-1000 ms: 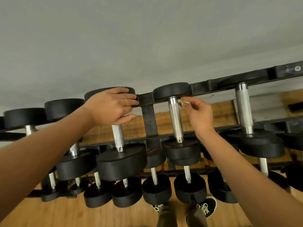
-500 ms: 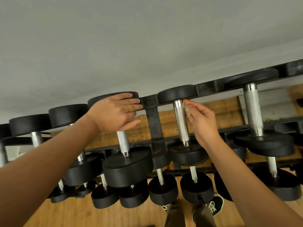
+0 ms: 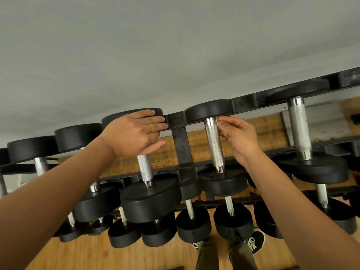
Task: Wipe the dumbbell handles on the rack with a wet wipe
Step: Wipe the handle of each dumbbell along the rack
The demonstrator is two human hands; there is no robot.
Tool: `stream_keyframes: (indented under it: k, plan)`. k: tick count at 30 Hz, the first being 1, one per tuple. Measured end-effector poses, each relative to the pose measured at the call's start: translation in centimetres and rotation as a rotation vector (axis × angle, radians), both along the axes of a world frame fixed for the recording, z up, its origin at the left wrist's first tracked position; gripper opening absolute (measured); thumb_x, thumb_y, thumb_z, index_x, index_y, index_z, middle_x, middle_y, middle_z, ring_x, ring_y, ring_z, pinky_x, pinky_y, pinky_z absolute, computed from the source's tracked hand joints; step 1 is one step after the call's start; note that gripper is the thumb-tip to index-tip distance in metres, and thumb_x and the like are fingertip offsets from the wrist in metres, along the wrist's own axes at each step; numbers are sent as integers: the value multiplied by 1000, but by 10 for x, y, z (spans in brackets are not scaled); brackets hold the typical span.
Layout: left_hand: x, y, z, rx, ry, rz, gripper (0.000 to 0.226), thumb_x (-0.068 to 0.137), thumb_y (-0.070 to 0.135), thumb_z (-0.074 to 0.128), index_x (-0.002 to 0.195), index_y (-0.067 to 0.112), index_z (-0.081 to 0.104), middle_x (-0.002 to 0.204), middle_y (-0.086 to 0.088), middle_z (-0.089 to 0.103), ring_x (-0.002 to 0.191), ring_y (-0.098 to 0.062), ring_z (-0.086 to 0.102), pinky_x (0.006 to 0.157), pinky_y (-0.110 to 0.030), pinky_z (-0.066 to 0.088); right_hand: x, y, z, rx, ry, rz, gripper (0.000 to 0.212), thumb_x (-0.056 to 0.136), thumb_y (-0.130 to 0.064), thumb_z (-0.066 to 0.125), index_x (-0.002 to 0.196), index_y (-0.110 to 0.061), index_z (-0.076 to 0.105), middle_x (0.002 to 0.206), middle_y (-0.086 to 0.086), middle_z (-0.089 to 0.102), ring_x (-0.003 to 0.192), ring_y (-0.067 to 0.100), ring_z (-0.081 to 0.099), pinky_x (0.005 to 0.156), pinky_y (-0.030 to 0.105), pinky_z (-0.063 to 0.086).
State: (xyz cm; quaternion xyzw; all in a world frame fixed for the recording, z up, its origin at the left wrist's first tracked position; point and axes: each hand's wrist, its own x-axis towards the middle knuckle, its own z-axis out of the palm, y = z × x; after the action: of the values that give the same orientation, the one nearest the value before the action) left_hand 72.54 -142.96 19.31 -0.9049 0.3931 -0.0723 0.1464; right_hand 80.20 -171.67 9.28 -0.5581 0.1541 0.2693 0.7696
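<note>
Pinched between the thumb and fingertips of the person's right hand (image 3: 236,139) is a small, tan-looking wet wipe (image 3: 216,120), pressed to the right side of a knurled steel handle (image 3: 213,141) just below its far head (image 3: 208,110). That dumbbell lies on the top tier of a black rack (image 3: 181,145), to the right of the upright post. The left hand (image 3: 134,133), wearing a gold ring (image 3: 151,128), lies with straight fingers over the far head of the neighbouring dumbbell (image 3: 115,118), thumb underneath, holding nothing and seemingly bracing.

The wipe sits at the top of the handle, so the sensible stroke is a firm pull down toward the near head (image 3: 224,182). Only one side of the bar is touched now. To do this well, the fingers would need to wrap the wipe around the bar, or twist during the stroke, so the hidden side gets cleaned too. Knurling likely traps grime, so pressure matters, and the wipe looks soiled enough to want refolding.
</note>
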Motion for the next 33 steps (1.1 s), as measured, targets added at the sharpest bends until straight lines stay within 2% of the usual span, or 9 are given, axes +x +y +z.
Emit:
stream_keyframes:
  k: [4,6,11,15,18,24,29,33]
  plan:
    - [0,0,0,-3,2,6,46,106,39,53,85,9,80,117,-8,76,119,-24,68,114,-41,40,-6,2,-1,-37,-58,20,16,93,-3,66,100,-15,74,98,-1,76,92,13,72,78,27,56]
    - [0,1,0,2,8,7,46,106,39,52,86,9,80,117,-8,75,120,-24,68,114,-41,40,-8,-3,-2,-85,-100,71,15,94,-5,65,102,-15,74,98,-2,76,91,13,71,76,26,57]
    - [-1,1,1,1,-8,-5,42,105,38,53,91,8,79,120,-11,74,118,-26,68,113,-42,42,-5,-9,3,-169,-186,133,15,93,-5,66,102,-15,75,99,0,77,95,14,72,85,29,58]
    - [-1,-1,1,-15,-12,20,39,104,37,57,119,7,75,124,-13,72,118,-29,68,111,-44,45,1,1,6,-142,-150,55,18,92,-3,67,95,-19,75,95,-4,77,94,11,72,89,30,57]
    - [-1,-1,1,-22,-29,27,38,103,37,59,114,5,77,118,-12,75,117,-29,69,111,-43,46,-8,-2,2,-120,-149,81,19,94,-6,65,103,-20,75,103,-2,76,101,13,71,91,32,56]
    - [-2,0,-2,-46,-42,37,38,104,37,57,112,5,78,117,-12,75,116,-28,69,110,-43,47,-6,-16,7,-170,-245,208,22,93,-4,66,95,-24,75,96,-4,77,94,12,72,84,28,58]
    - [-2,-1,-1,-67,-36,42,38,104,36,57,112,5,78,117,-12,75,115,-29,70,109,-43,48,3,-7,9,-136,-226,166,21,93,-2,65,95,-21,75,97,-2,77,94,14,72,83,29,58]
    - [-1,-1,-2,-79,-35,35,38,104,35,56,111,5,78,116,-12,75,114,-29,71,107,-43,50,-13,-27,2,-214,-226,299,20,93,-4,66,102,-18,76,101,-2,76,98,13,71,84,26,57]
